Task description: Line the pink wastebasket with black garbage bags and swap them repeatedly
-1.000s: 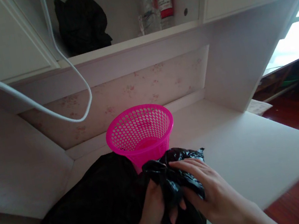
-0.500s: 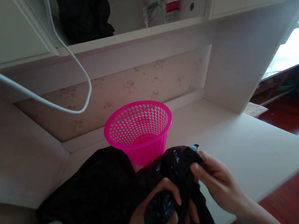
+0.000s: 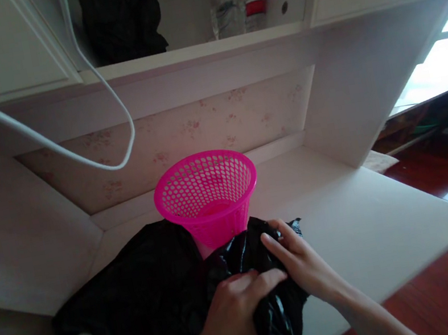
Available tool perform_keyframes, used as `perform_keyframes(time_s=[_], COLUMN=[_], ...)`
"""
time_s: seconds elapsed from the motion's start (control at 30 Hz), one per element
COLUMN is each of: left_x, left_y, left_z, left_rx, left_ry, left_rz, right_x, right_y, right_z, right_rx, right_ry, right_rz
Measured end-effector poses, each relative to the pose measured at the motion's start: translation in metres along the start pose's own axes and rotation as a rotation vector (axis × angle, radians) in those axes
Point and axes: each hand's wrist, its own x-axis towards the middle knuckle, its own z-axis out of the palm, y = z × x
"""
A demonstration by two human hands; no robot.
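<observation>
A hand could slide over the table (image 3: 368, 223) right of the pink basket (image 3: 217, 229), or dip into its top. Left of the basket, a big black heap (image 3: 143, 297) is in the way. In front of the basket, the left hand (image 3: 237, 315), right hand (image 3: 298, 258) and shiny black bag (image 3: 275, 326) block the path. A white cord (image 3: 119, 165) hangs above the basket's left.

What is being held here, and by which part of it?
A black plastic bag: the right grip pinches its upper folds; the left grip clasps its bunched middle. Mouth and base cannot be told apart.
</observation>
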Motion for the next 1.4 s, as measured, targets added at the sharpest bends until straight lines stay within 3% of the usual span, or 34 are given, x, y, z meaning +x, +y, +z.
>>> perform_keyframes(time_s=[0.07, 0.13, 0.2, 0.27, 0.4, 0.53, 0.67, 0.8, 0.97, 1.1, 1.23, 1.3, 1.4], left_x=[0.003, 0.006, 0.008, 0.008, 0.008, 0.007, 0.006, 0.007, 0.009, 0.01, 0.008, 0.008, 0.008], left_y=[-0.01, -0.021, -0.03, -0.035, -0.046, -0.052, -0.04, -0.022, -0.025, -0.032, -0.03, -0.029, -0.029], left_z=[0.005, 0.007, 0.007, 0.008, 0.016, 0.023, 0.022, 0.02, 0.022, 0.021, 0.017, 0.016, 0.014], left_rx=[0.079, 0.169, 0.259, 0.321, 0.286, 0.237, 0.213, -0.002, -0.392, -0.804, -1.085, -1.098, -0.87], left_ry=[0.17, 0.337, 0.46, 0.512, 0.514, 0.529, 0.588, 0.6, 0.553, 0.497, 0.379, 0.294, 0.25], left_rz=[0.099, 0.163, 0.191, 0.191, 0.202, 0.154, 0.101, -0.071, -0.226, -0.396, -0.451, -0.433, -0.376], right_x=[-0.005, -0.012, -0.019, -0.025, -0.03, -0.029, -0.024, -0.016, -0.013, -0.017, -0.02, -0.019, -0.015], right_y=[-0.003, -0.007, -0.009, -0.008, 0.005, 0.016, 0.02, 0.031, 0.042, 0.028, 0.011, 0.01, 0.014], right_z=[-0.002, -0.005, -0.007, -0.006, 0.005, 0.014, 0.015, 0.012, 0.009, 0.005, -0.003, -0.006, -0.008], right_rx=[0.068, -0.01, -0.25, -0.529, -0.87, -0.972, -0.977, -0.995, -0.897, -0.645, -0.416, -0.318, -0.201], right_ry=[0.015, -0.065, -0.228, -0.307, -0.065, 0.126, 0.257, 0.35, 0.266, 0.029, -0.252, -0.326, -0.302], right_rz=[-0.031, -0.165, -0.329, -0.422, -0.529, -0.621, -0.697, -0.793, -0.646, -0.464, -0.277, -0.224, -0.217])
